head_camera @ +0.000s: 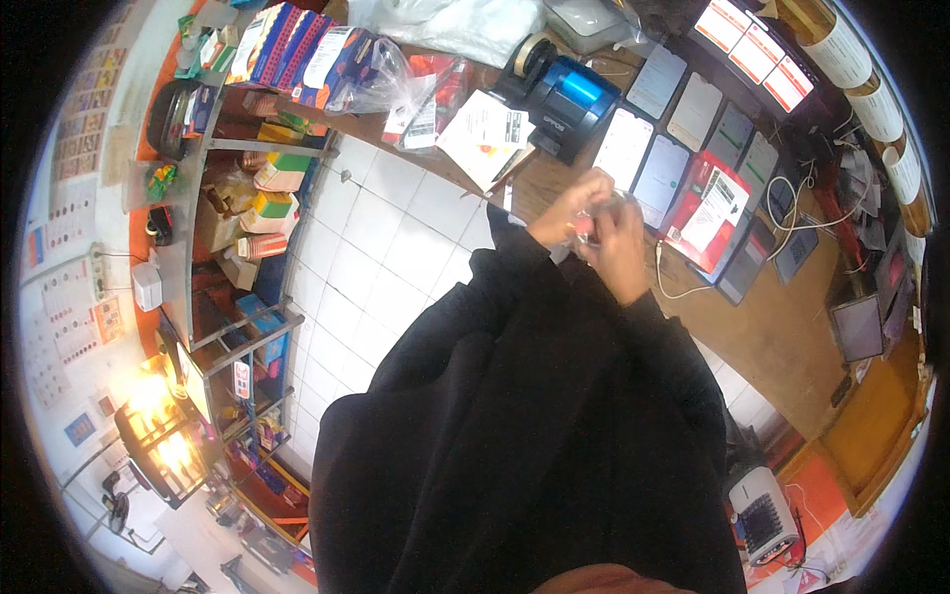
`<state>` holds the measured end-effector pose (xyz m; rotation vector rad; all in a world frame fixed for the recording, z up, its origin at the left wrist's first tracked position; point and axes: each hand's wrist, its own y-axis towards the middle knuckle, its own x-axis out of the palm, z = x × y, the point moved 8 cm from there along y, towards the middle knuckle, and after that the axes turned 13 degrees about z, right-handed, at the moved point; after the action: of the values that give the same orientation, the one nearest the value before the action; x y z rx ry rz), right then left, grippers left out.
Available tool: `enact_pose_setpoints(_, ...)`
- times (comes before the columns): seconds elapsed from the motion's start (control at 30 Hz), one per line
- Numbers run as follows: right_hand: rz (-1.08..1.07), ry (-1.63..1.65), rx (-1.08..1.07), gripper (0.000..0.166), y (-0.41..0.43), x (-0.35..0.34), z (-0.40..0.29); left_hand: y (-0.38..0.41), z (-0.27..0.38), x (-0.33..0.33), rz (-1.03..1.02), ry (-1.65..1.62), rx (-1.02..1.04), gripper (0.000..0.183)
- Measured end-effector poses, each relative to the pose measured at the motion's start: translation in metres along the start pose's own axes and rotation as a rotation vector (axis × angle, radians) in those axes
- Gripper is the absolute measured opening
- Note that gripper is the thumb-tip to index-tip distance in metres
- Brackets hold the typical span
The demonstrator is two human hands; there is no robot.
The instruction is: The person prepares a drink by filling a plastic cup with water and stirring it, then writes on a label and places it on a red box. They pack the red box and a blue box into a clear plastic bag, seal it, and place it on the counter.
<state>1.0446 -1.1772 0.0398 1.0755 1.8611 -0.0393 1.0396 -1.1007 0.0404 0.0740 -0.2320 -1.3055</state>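
My left hand (576, 206) and my right hand (617, 241) meet at the near edge of a wooden table (787, 319). Between them they grip a small clear plastic packet (586, 224) with something pink in it; the fingers cover much of it. Just beyond the hands lie several smartphones with lit screens, among them a white-screened phone (623, 145) and a bluish one (660, 178). To the right, a red packet with a white label (709, 211) rests over a tablet-like device. Left of the phones stands a blue and black label printer or tape dispenser (568, 104).
White labelled papers (486, 137) and a clear-bagged red parcel (438, 93) lie on the table's left part. Blue patterned boxes (334, 63) stand further left. A white cable (672, 293) hangs near the front edge. A lit monitor (757, 56) stands at the back, and shelving (245, 145) is at left.
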Motion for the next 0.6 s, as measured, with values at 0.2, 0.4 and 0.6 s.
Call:
enact_pose_setpoints(0.2,-0.231,-0.133,-0.187,0.036,-0.006,-0.004,-0.017,-0.001,-0.014,-0.037,0.102,0.249,-0.071,0.037)
enact_pose_setpoints(0.4,-0.517,0.028,-0.283,0.045,0.002,-0.034,-0.008,0.002,0.031,-0.050,-0.356,0.354,-0.201,0.015)
enact_pose_setpoints(0.6,-0.410,0.127,-0.431,0.017,0.028,-0.093,-0.019,-0.028,0.044,-0.037,-0.897,0.150,-0.655,0.030)
